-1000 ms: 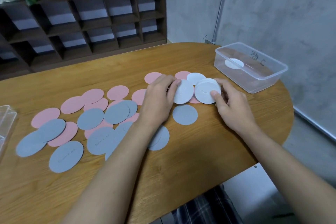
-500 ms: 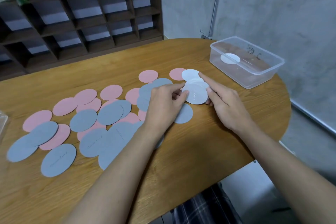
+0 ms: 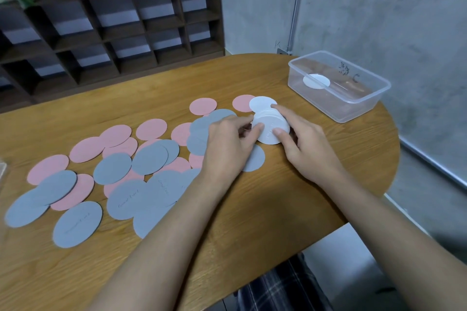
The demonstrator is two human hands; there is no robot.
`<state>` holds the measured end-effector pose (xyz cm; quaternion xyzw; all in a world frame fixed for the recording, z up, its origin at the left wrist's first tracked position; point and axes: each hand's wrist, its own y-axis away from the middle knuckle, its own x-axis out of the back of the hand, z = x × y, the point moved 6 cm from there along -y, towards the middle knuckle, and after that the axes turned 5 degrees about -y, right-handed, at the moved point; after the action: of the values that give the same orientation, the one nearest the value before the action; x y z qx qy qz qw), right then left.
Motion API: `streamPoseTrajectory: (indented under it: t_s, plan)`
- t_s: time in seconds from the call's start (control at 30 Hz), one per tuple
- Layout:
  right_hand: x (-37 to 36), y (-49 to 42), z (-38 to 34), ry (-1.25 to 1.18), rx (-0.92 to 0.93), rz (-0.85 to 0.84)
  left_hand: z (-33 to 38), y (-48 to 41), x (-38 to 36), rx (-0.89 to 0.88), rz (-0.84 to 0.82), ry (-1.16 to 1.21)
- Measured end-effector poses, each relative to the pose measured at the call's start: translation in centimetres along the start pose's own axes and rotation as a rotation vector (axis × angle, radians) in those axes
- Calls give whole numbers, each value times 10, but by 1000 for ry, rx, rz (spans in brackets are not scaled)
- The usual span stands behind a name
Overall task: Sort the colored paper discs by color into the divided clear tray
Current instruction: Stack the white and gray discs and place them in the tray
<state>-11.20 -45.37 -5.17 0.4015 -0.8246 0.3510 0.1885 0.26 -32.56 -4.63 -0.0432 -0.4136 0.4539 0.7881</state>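
A small stack of white discs (image 3: 271, 127) lies on the wooden table (image 3: 278, 204), and both hands pinch it. My left hand (image 3: 227, 144) holds its left edge with thumb and fingertips. My right hand (image 3: 303, 144) holds its right side, index finger along the far rim and thumb on top. One more white disc (image 3: 260, 103) lies flat just behind the stack. Several pink discs (image 3: 116, 135) and grey discs (image 3: 112, 168) lie spread and overlapping to the left. The clear tray (image 3: 364, 106) stands at the far right with one white disc (image 3: 316, 81) inside.
A dark wooden shelf unit (image 3: 113, 33) stands behind the table, with plants on top. A grey wall and a pipe (image 3: 297, 5) are at the right. The table's rounded edge runs close to the tray. A clear container's corner (image 3: 2, 169) shows at the far left.
The separate white discs have been gathered into one stack between both hands. My left hand moved right off the grey and pink discs, uncovering grey ones, and my right hand closed on the stack.
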Motion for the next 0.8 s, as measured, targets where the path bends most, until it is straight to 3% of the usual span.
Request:
streamPoseTrajectory:
  t_s: [0.2, 0.47, 0.63, 0.8]
  plan:
    - [14, -2, 12, -70, -148, 150, -3, -11, -2, -101, -36, -132]
    - [26, 1, 27, -79, -298, 353, -13, -52, -30, -147, -292, -318]
    - [27, 2, 28, -67, -323, 376, -13, -75, -48, -127, -400, -370]
    - [27, 1, 27, -53, -312, 354, -19, -88, -55, -79, -391, -413]
